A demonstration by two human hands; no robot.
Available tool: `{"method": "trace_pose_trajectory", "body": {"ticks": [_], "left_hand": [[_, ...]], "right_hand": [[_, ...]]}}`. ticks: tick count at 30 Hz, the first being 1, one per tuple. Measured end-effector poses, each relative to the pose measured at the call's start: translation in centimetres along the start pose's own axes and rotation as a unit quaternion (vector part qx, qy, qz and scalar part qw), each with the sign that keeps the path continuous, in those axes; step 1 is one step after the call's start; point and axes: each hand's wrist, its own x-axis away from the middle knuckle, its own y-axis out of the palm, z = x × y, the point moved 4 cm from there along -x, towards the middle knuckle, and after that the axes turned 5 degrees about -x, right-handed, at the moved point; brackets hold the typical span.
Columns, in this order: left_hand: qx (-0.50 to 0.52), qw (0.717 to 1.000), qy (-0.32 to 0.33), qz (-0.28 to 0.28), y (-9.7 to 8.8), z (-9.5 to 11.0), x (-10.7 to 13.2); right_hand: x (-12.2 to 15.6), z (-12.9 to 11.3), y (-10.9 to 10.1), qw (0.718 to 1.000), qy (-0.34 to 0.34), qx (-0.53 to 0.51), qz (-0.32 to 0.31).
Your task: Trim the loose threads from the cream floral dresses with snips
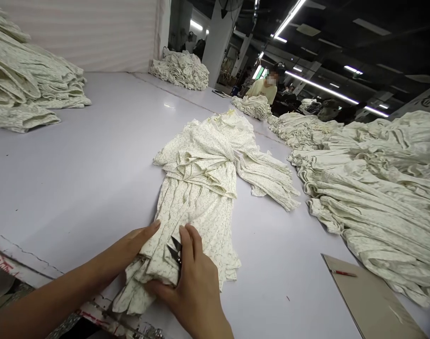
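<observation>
A stack of cream fabric pieces (pixel 201 207) with a fine floral print lies in front of me, its gathered folds running toward the near table edge. My left hand (pixel 140 239) is at the stack's left edge, one finger along the cloth and the others hidden by it. Dark thread snips (pixel 175 250) sit in my right hand (pixel 197 273), blades pointing up and left over the fabric. That hand also presses on the lower end of the stack, thumb at the near fold and fingers on top.
Large piles of the same cloth (pixel 384 174) line the right side, with another pile (pixel 31 75) at left and a bundle (pixel 181 68) at the back. A brown board (pixel 373 296) with a red pen (pixel 344 273) lies at lower right. A person (pixel 266 87) is beyond the table.
</observation>
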Motion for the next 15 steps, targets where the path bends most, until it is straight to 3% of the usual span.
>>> {"method": "trace_pose_trajectory", "body": {"ticks": [2, 6, 9, 12, 15], "left_hand": [[-0.025, 1.0, -0.007, 0.001, -0.3, -0.1, -0.1], [-0.186, 0.982, 0.028, 0.035, -2.5, -0.7, -0.4], [-0.344, 0.93, 0.084, 0.097, -4.6, -0.5, -0.1], [-0.47, 0.852, 0.152, 0.174, -5.5, 0.8, 0.8], [-0.492, 0.83, 0.171, 0.197, -4.6, 1.6, 1.6]], "right_hand": [[-0.1, 0.4, 0.0, 1.0, 0.02, -0.021, 0.007], [-1.1, 2.4, -2.2, 0.969, 0.108, -0.216, 0.046], [-1.8, 3.7, -4.2, 0.946, 0.148, -0.28, 0.063], [-1.9, 4.5, -6.1, 0.926, 0.176, -0.323, 0.082], [-2.0, 4.4, -7.6, 0.915, 0.19, -0.344, 0.093]]}}
